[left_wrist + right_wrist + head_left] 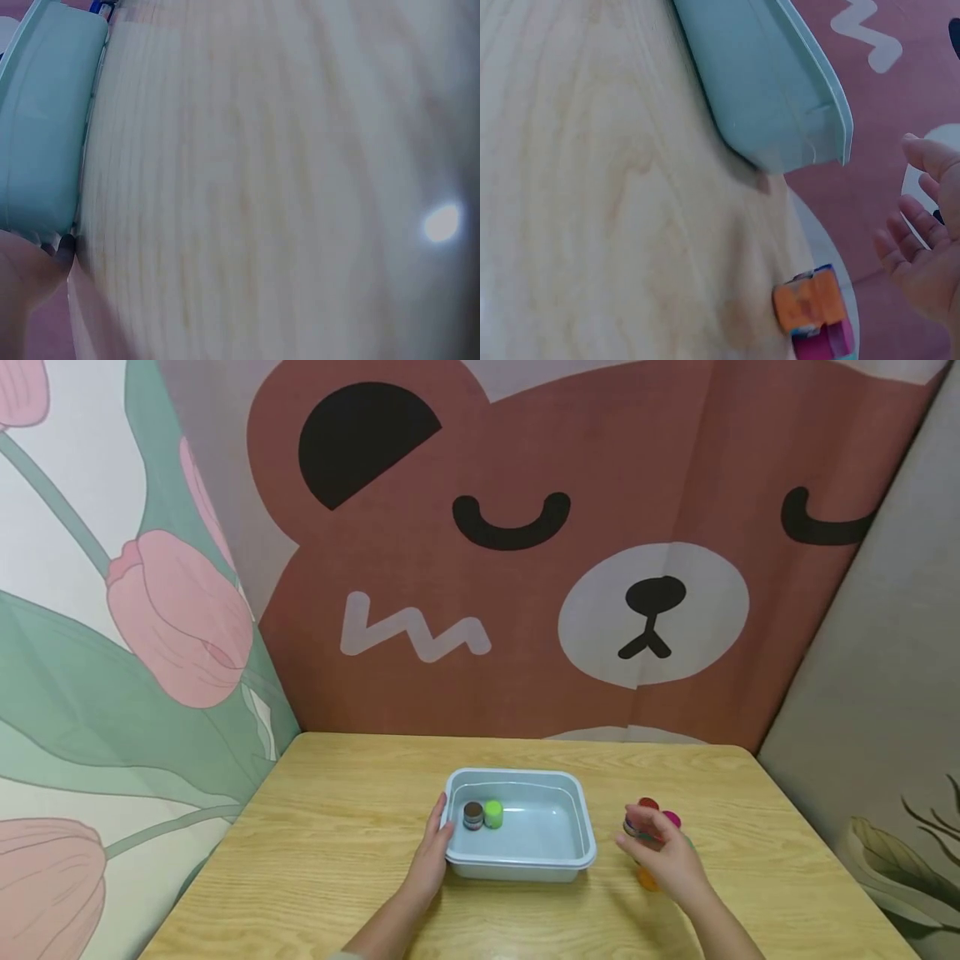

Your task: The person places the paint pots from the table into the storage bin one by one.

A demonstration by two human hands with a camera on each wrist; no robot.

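Note:
A pale blue plastic tub (517,866) stands mid-table. Inside, near its left end, sit a small brown-topped jar (473,816) and a bright green-topped one (492,814). My left hand (431,850) holds the tub's left end, thumb by the rim; in the left wrist view its fingertips show at the lower corner. Right of the tub, my right hand (667,856) is over a cluster of small jars, partly hiding them. The right wrist view shows this hand (930,240) with loosely bent, parted fingers, nothing visible between them. A red lid (648,803) and magenta lid (672,818) show behind it.
An orange-topped jar (647,880) stands on the near side of the right cluster. The wooden table (322,835) ends at a bear-print curtain (525,693) behind, with a tulip-print curtain (180,618) on the left and a grey one (862,693) on the right.

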